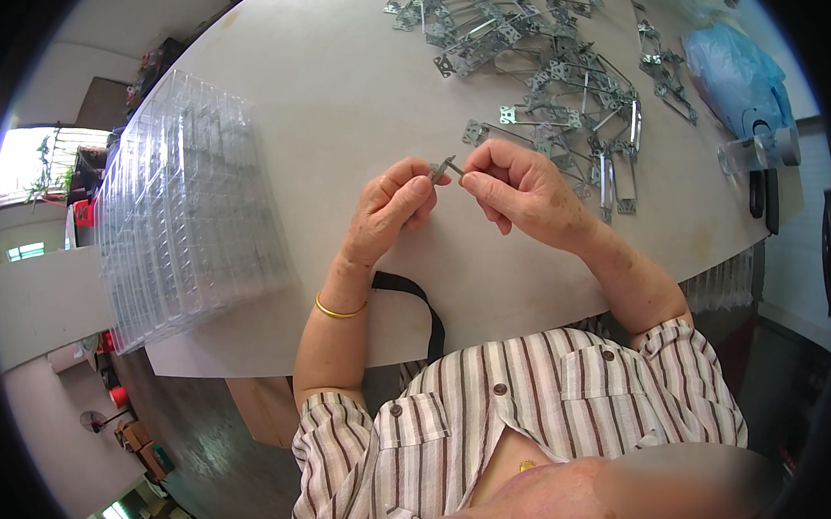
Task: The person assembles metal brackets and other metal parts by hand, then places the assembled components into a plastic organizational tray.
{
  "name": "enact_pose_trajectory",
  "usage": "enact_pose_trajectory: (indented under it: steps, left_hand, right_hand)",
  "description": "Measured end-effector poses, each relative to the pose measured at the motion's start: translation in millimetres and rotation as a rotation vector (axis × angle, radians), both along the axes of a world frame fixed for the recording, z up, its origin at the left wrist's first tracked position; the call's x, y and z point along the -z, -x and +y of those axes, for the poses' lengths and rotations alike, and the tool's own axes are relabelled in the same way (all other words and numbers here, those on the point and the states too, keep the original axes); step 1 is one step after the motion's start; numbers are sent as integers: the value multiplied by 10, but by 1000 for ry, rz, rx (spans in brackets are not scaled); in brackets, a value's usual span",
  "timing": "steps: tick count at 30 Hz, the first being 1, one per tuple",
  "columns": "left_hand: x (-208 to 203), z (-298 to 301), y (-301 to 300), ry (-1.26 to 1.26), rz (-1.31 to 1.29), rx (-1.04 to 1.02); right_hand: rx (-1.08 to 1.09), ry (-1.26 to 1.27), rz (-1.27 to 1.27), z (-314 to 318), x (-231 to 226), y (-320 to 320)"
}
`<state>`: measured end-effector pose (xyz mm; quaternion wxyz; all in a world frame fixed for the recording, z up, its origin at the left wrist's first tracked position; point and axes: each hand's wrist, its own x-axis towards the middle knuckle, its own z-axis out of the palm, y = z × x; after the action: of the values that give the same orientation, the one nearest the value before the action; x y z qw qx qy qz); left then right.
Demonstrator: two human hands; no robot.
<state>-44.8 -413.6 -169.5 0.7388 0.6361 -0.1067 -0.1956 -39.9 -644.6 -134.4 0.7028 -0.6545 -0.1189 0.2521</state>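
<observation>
A small metal bracket (444,170) is held up over the white table between my two hands. My left hand (393,205) pinches its plate end between thumb and fingertips. From the other side my right hand (521,194) grips the thin arm of the same piece, fingers curled in. Most of the bracket is hidden by my fingers. Just beyond my right hand lies a loose heap of silver metal brackets (556,76), flat plates with holes joined by thin bars. The nearest of them reach close to my right knuckles and wrist.
A tall stack of clear plastic trays (190,212) stands at the table's left. On the right are a blue plastic bag (737,76), a clear cup (749,154) and a dark flat object (764,198). A black strap (417,291) hangs over the near edge of the table (337,97).
</observation>
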Motion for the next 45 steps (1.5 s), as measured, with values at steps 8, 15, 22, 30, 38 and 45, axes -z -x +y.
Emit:
enact_pose_trajectory:
  steps: [8, 15, 22, 30, 38, 45]
  left_hand:
    - [-22, 29, 83, -187, -29, 15]
    - [99, -7, 160, -255, -205, 143]
    - [-20, 50, 34, -362, -255, 240]
    - [-136, 2, 107, -424, -259, 365]
    - [297, 94, 1, 121, 144, 38]
    - [-124, 179, -18, 225, 146, -82]
  right_hand:
    - [-28, -66, 61, 68, -14, -10]
    - [-93, -18, 107, -13, 144, 29]
    - [-5, 187, -153, 80, 89, 29]
    - [142, 138, -243, -31, 260, -9]
    - [255, 78, -19, 28, 99, -28]
    - [74, -6, 33, 127, -59, -73]
